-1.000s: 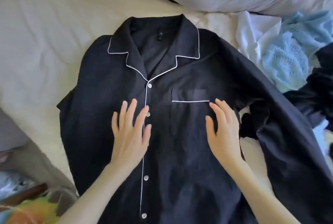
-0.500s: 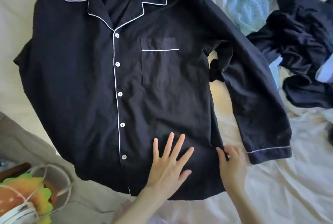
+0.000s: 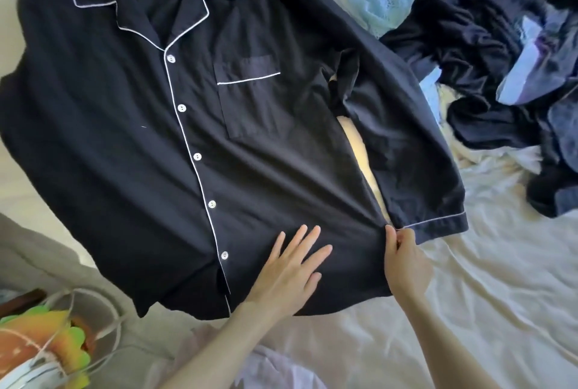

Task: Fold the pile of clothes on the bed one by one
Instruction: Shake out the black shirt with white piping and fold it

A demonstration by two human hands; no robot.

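Two hands work at the lower centre of the frame. The left hand (image 3: pixel 292 266) lies flat, fingers straight and spread wide, on the lower front of the dark pyjama shirt (image 3: pixel 131 144). The right hand (image 3: pixel 403 259) pinches the shirt's side edge near the hem, fingers curled. The shirt is spread face up, buttoned, across the cream bed sheet (image 3: pixel 469 310). Unfolded clothes (image 3: pixel 488 54) are piled at upper right, beside the sleeve.

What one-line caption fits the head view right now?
Left hand lies flat on the dark pyjama shirt on the bed while the right hand pinches its side seam.
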